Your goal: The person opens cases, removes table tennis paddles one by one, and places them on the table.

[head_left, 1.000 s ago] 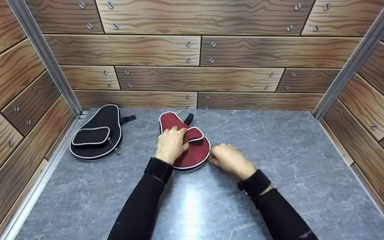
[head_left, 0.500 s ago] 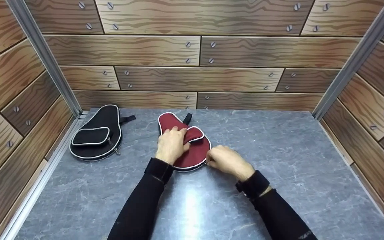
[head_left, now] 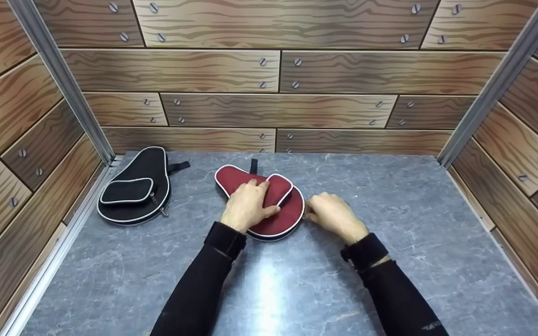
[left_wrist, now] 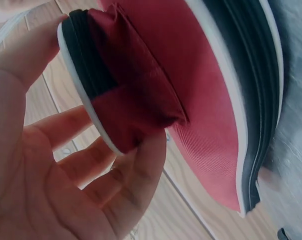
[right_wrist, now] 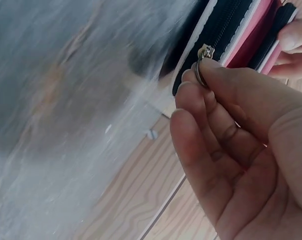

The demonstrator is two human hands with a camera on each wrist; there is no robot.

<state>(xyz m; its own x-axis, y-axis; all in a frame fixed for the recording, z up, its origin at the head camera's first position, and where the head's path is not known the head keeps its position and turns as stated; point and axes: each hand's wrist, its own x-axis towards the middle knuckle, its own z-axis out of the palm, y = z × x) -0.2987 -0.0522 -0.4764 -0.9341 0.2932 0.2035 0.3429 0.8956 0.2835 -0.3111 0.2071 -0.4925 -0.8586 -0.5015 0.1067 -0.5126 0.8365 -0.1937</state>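
A red paddle case (head_left: 285, 219) with white piping and a black zippered side lies flat, its narrow end pointing to the back left. My left hand (head_left: 246, 205) grips the raised front pocket (left_wrist: 136, 95) of this case, thumb on one side and fingers curled round the other. At the case's right edge is my right hand (head_left: 332, 214). In the right wrist view, its thumb and forefinger pinch the ring of the metal zipper pull (right_wrist: 206, 52) on the case's side. The head view hides that pull behind the fingers.
A black paddle case (head_left: 131, 212) with white piping lies at the back left, its strap (head_left: 179, 166) pointing right. Wood-print walls (head_left: 334, 109) enclose the grey marbled tabletop (head_left: 404, 224) at the back and both sides.
The red case has turned, its narrow end swinging left and its round end right. My right hand dipped slightly toward the front, then moved right and back. The black case stays put.
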